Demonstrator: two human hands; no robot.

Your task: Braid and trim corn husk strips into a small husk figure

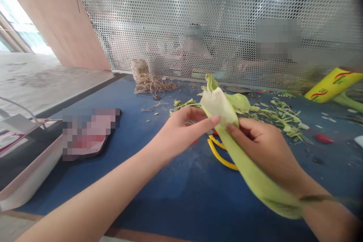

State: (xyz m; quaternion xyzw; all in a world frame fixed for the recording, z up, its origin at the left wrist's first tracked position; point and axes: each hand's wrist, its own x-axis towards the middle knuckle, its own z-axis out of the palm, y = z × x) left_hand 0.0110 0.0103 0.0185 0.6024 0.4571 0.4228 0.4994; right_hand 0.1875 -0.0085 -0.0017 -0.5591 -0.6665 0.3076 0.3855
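Leaf (252,170) is pinched below its pale end by R hand (263,140), prob. for steadiness; edge is met by half-curled L hand (184,128), grip unclear.

- Perforated metal panel (159,11) across the top of the frame
- Tangled brown string (154,85) by a jar (140,69), above and left of centre
- Dark-edged pinkish slab (95,130), partly pixelated, at left
- Yellow cylinder (331,85) with red markings, right edge
- Small red oval piece (324,138) below it
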